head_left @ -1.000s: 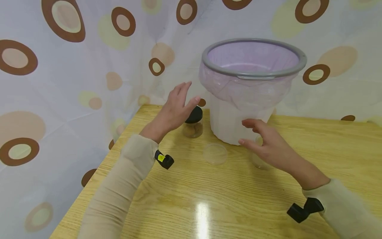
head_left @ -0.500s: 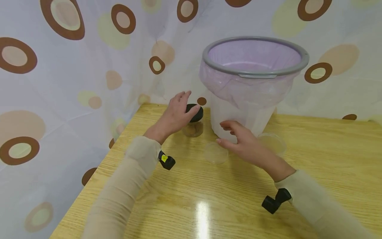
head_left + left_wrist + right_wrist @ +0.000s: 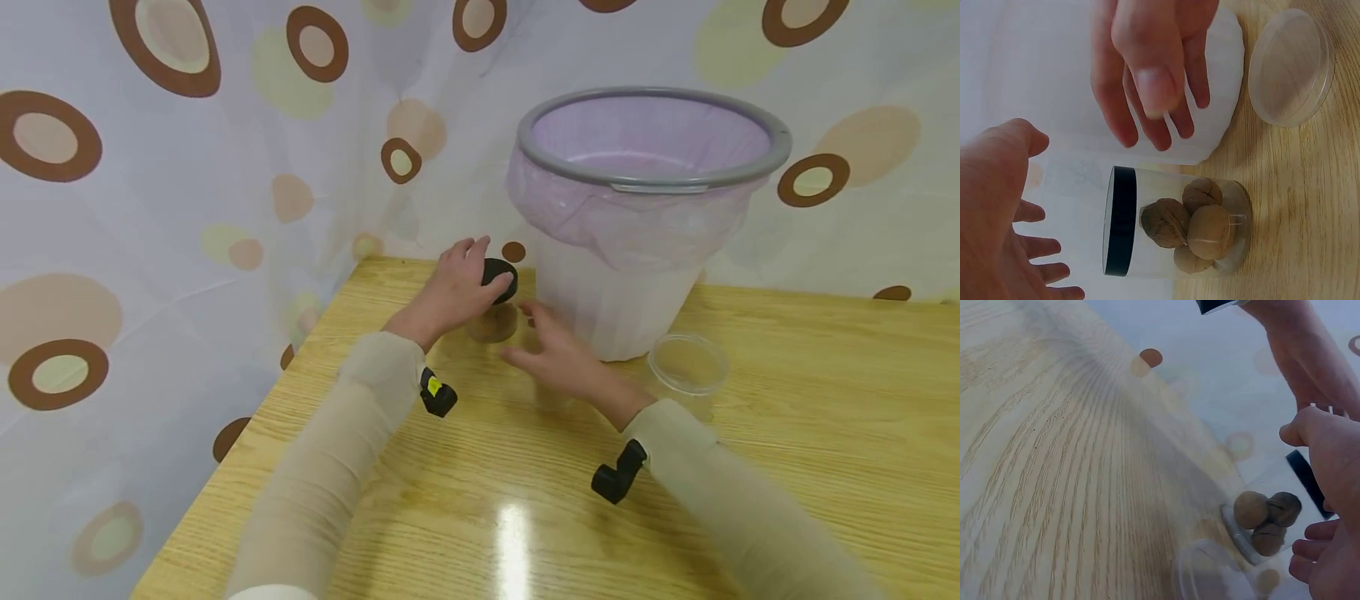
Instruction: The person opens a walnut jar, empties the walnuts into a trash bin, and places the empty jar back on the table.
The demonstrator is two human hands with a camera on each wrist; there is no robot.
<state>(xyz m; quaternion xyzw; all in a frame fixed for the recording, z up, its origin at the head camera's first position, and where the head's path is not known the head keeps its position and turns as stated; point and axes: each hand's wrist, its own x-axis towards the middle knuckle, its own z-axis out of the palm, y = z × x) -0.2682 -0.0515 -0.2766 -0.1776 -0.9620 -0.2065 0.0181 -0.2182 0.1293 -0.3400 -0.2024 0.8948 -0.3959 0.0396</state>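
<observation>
From the head view, your left hand [image 3: 453, 292] rests spread over the black lid of the walnut jar [image 3: 495, 310] on the bench [image 3: 787, 467], beside the lined bin [image 3: 645, 217]; your right hand [image 3: 558, 358], fingers loose, hovers just beside it. Left wrist: three or four walnuts [image 3: 1191, 228] inside, fingers [image 3: 1041, 250] open, not gripping. Right wrist: your fingers [image 3: 1316, 550] curl loosely, holding nothing.

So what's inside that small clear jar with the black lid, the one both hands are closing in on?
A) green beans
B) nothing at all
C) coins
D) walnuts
D: the left wrist view shows several brown, wrinkled walnuts lying at the bottom of the small clear jar, below its black lid.
</observation>
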